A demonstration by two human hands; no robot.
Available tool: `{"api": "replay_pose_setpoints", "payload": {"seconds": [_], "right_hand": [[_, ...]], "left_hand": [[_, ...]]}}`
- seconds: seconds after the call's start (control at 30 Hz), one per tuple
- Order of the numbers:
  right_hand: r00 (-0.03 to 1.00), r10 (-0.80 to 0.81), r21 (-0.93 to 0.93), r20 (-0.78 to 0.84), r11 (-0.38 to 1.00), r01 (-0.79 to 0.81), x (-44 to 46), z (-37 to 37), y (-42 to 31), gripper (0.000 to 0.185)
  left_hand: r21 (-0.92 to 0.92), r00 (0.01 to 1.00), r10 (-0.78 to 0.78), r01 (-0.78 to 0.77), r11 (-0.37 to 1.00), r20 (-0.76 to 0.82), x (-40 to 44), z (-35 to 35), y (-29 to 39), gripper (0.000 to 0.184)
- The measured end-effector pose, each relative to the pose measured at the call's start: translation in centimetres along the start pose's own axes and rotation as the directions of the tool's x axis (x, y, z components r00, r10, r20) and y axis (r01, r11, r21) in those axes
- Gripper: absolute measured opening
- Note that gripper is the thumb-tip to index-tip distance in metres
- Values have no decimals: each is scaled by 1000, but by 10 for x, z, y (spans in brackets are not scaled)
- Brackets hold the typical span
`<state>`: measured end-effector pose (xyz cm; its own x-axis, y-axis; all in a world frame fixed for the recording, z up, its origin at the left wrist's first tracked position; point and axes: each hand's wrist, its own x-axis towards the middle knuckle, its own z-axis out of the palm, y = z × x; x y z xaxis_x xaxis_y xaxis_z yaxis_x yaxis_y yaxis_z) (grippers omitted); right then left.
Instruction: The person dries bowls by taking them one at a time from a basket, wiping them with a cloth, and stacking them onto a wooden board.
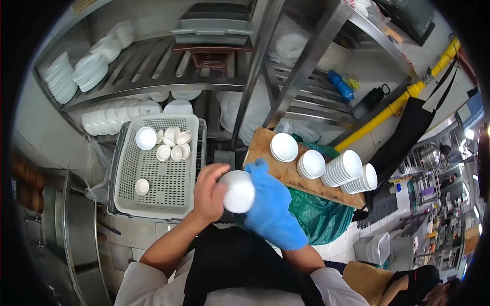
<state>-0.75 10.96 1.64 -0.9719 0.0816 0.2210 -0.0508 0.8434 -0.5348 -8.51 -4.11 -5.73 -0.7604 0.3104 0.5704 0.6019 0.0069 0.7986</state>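
A small white bowl (239, 192) is between my two hands, in front of my black apron. My left hand (208, 193) grips its left side, with the fingers blurred. A blue cloth (273, 206) drapes over my right hand (286, 239) and hides its fingers. The cloth presses against the right side of the bowl. To the left, a pale perforated basket (153, 204) holds a white bowl (146, 138), several small white dishes (174, 144) and a little cup (142, 186). On the right, stacks of white bowls (339, 170) stand on a wooden board (293, 171).
Metal shelves (168, 56) with stacked white dishes (92, 69) and grey trays (212, 28) rise behind the basket. A green plastic bag (321, 214) hangs below the board. A yellow pipe (393, 104) runs along the wall. Another person (388, 285) is at lower right.
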Motion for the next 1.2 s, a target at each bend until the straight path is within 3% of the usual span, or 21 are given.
{"api": "replay_pose_setpoints", "payload": {"seconds": [0.07,0.17,0.23,0.27,0.33,0.43,0.47,0.53,0.57,0.63,0.7,0.77,0.83,0.87,0.9,0.93,0.97,1.03,1.07,1.13,1.2], "right_hand": [[1000,-15,33,-7,999,16,-2,5,6,49],[998,-62,90,-28,994,64,-5,-1,-3,48],[993,-96,44,-64,994,99,-7,-1,-8,52],[989,-120,-15,-85,993,119,-11,3,-8,56],[986,-130,-352,-104,932,85,-15,12,-16,56],[959,-218,-900,-184,429,-75,-17,30,-27,44],[912,-350,-961,-215,243,-134,-13,36,-21,40],[845,-516,-956,-141,291,18,-10,35,-11,33],[821,-565,-835,-82,489,253,-8,24,-5,29],[803,-596,-580,4,653,487,-3,17,-2,25],[830,-552,-504,82,695,513,-3,16,-4,24],[829,-548,-461,114,710,532,-5,13,-6,23],[836,-534,-360,124,761,540,-10,1,-6,28],[844,-521,-264,126,803,534,-10,-6,-7,35],[850,-510,-163,129,835,526,-11,-13,-5,43],[870,-490,-183,55,851,492,-17,-20,2,49],[944,-325,-178,59,927,330,-28,-31,2,49],[996,-66,-182,57,980,75,-46,-59,-2,58],[998,19,-193,53,981,-8,-51,-72,0,67],[973,-129,-330,-189,942,61,-53,-87,13,68],[926,-228,-445,-301,893,75,-50,-95,31,63]], "left_hand": [[270,923,260,-337,902,284,3,-9,22,46],[316,929,201,-301,900,311,-7,1,23,54],[217,965,109,-163,962,240,-13,5,17,54],[139,979,42,-70,988,199,-15,7,16,55],[30,993,-46,43,999,109,-12,11,17,52],[-362,863,-456,505,783,217,-4,14,28,46],[-265,875,-439,481,836,202,-1,13,23,51],[-553,657,-654,724,411,375,8,14,19,56],[-629,526,-694,765,136,491,12,15,18,58],[-535,412,-677,844,31,610,20,7,11,65],[-410,277,-635,909,-70,721,26,-1,8,71],[-303,184,-596,947,-105,781,27,-6,11,90],[-227,156,-542,972,-66,826,17,-8,-3,94],[-125,86,-599,992,-24,796,20,-11,11,102],[-81,85,-498,996,30,863,16,-15,4,111],[-97,57,-325,989,-109,944,6,-15,-11,114],[-82,47,-142,965,-250,989,-6,-13,-24,117],[-35,25,-55,981,-191,998,-18,-8,-23,118],[-53,38,-109,990,-132,993,-17,-8,-10,114],[-101,87,-228,993,-53,970,-18,-9,3,97],[-133,121,-336,991,-12,934,-25,-10,2,83]]}}
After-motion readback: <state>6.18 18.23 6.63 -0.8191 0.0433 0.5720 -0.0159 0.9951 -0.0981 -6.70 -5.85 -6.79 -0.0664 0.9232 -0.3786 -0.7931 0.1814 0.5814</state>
